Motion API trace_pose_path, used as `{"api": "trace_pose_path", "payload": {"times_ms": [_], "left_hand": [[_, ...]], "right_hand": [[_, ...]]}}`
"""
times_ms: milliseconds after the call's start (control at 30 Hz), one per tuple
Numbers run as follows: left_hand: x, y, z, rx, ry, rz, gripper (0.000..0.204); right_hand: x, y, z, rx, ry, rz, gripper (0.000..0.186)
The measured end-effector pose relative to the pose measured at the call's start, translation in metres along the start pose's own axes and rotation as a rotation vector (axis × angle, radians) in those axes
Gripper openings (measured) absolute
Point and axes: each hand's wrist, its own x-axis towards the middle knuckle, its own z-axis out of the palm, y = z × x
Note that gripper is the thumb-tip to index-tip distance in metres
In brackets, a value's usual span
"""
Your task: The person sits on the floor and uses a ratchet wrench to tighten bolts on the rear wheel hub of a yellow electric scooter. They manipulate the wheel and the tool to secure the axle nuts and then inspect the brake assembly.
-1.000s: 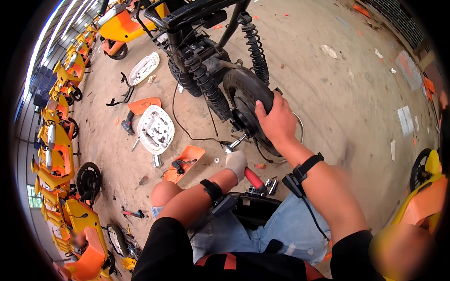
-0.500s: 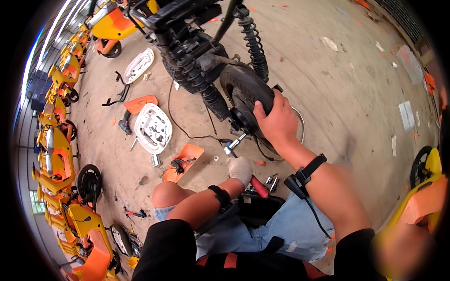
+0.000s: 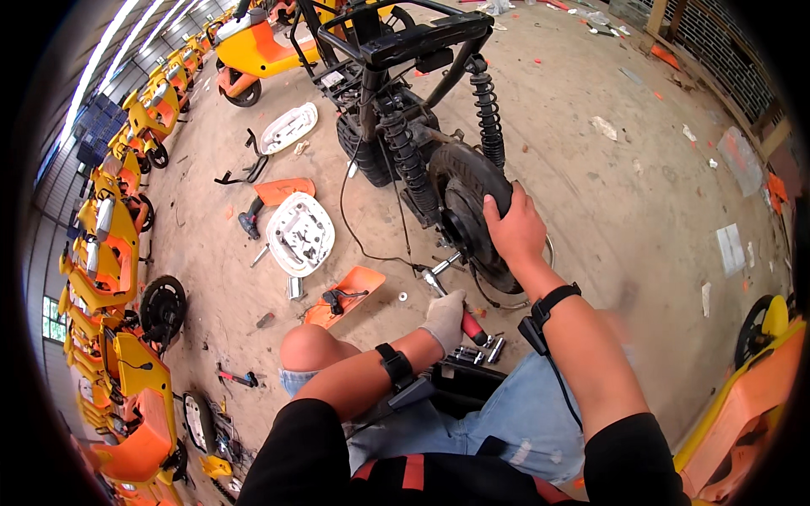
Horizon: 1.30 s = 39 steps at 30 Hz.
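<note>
Fingers, L hand, curled rnd ratchet — R hand on tyre, grip unclear

The gloved left hand holds a red-handled wrench, and the bare right hand grasps the black tyre.

Scooter repair workshop in a large hall: along one side I see a long row of yellow-and-orange scooters beneath bright overhead strips; nearer, a bare-framed scooter, a pistol-grip drill on concrete floor, loose sockets; far off, apparently, stacked blue crates.
</note>
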Motion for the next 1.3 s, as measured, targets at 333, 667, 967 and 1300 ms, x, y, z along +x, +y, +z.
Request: {"api": "trace_pose_path", "payload": {"times_ms": [333, 667, 967, 1300], "left_hand": [[0.061, 0.025, -0.037, 0.415, -0.232, 0.238, 0.01], [-0.02, 0.103, 0.028, 0.015, -0.097, -0.194, 0.013], [-0.014, 0.145, 0.013, -0.329, -0.165, -0.44, 0.016], [-0.031, 0.062, 0.029, 0.353, -0.064, -0.135, 0.011]], "right_hand": [[0.0, -0.002, -0.002, 0.01, 0.025, -0.011, 0.059], [0.002, 0.004, 0.002, 0.019, 0.039, 0.003, 0.059], [0.003, 0.003, 0.005, 0.037, 0.023, -0.004, 0.06], [0.008, 0.012, 0.002, 0.029, 0.034, -0.007, 0.059]]}}
